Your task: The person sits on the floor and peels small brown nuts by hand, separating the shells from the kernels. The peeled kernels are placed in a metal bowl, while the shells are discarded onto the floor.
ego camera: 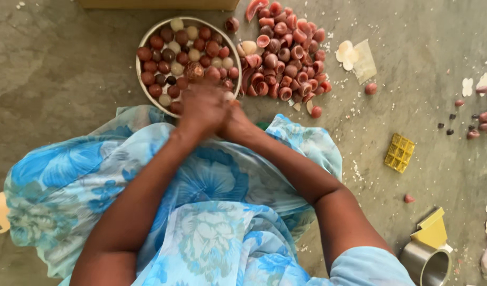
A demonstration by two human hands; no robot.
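My left hand [201, 108] and my right hand [235, 121] are pressed together over my lap, at the near rim of a round metal bowl [144, 46]. Both are blurred with fingers curled inward, so whatever lies between them is hidden. The bowl holds several round nuts [181, 53], reddish brown, dark and pale. To the right of the bowl lies a heap of reddish cup-shaped shell halves [286, 58] on the grey floor. Blue flowered cloth [211, 180] covers my knees below the hands.
A yellow grid-like plastic piece [399, 152] lies on the floor at right. A steel cup [426, 263] and a yellow scoop-like object [431, 229] stand at bottom right. Pale kernel pieces [346, 53] and stray nuts [370, 88] are scattered at upper right.
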